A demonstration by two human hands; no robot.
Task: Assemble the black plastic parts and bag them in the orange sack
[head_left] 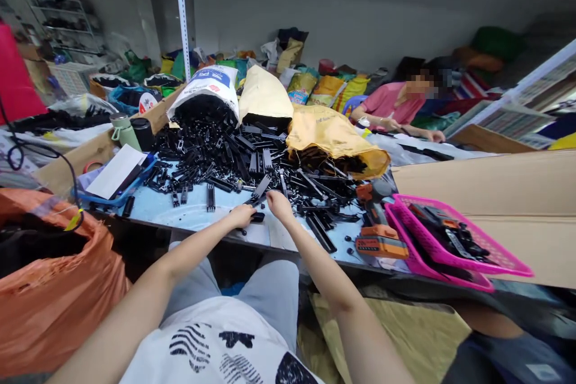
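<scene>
My left hand (243, 216) is closed around the lower end of a black forked plastic part (260, 187), which slants up and to the right. Just right of it, my right hand (279, 206) has its fingers curled together close to that part; whatever they pinch is hidden. Beneath my hands, at the front edge of the pale blue tabletop (193, 216), lies a short black piece (258, 217). Beyond them spreads a heap of black plastic parts (216, 150), and a single forked part (210, 197) lies left of my left hand.
Behind the heap, a white sack (220, 81), a cream sack (265, 96) and a yellow sack (335, 138) lie open-mouthed. An orange cordless drill (380, 234) and pink baskets (504, 261) sit right. A blue tray (101, 198) and green bottle (123, 132) stand left. A co-worker (396, 102) sits across.
</scene>
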